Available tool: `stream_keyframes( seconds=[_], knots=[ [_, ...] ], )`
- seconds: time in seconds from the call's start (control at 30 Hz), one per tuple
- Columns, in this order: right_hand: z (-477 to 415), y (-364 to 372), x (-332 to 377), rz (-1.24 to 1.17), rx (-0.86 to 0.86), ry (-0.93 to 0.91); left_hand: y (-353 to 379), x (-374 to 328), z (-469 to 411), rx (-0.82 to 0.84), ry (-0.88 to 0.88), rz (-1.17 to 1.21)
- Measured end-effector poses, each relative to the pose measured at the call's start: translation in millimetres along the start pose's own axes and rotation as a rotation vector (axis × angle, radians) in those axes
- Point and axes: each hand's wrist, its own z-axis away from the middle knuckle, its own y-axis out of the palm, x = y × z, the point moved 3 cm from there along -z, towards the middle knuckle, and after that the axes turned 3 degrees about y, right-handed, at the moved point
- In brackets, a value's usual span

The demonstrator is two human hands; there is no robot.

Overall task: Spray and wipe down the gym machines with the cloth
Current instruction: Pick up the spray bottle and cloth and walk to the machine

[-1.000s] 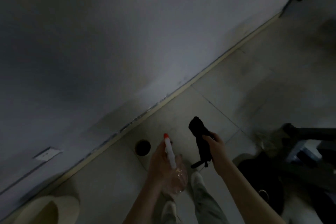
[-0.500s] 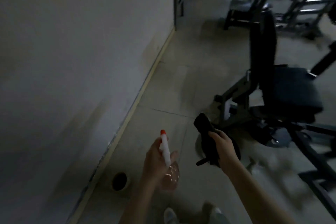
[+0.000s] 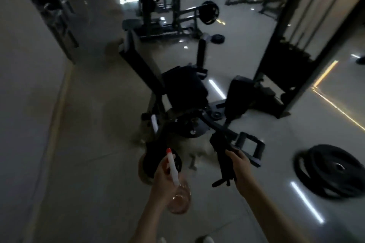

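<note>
Dim gym floor [image 3: 94,144] | spray bottle [image 3: 178,199] is held in left hand [image 3: 164,185] | cloth [image 3: 223,156] is gripped by right hand [image 3: 240,165] | machine [image 3: 185,87] just ahead, likely not sprayed yet | next: bottle should be aimed at its seat

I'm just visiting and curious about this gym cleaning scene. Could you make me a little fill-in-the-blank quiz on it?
1. The left hand holds a clear spray bottle with a ____ nozzle tip.
2. The right hand grips a cloth coloured ____.
3. The stacked weight plates lie on the floor to the person's ____.

Missing words: red; black; right.
</note>
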Motion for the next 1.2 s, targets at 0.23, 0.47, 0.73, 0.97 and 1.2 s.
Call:
stream_keyframes(
  seconds=[0.23,0.47,0.73,0.97,1.2],
  knots=[
    [11,-120,-9,-0.306,-0.316,0.026,113,-50,-23,0.439,0.062,-0.076],
    [43,-221,-33,-0.582,-0.668,-0.006,224,-102,-5,0.880,0.354,-0.277],
    [79,-343,-65,-0.671,-0.870,-0.007,359,-145,55,1.190,0.644,-0.499],
    [89,-437,-81,-0.723,-0.979,-0.025,464,-175,105,1.314,0.672,-0.458],
    [44,-525,-89,-0.788,-1.093,-0.005,589,-187,111,1.443,0.586,-0.429]
  ],
)
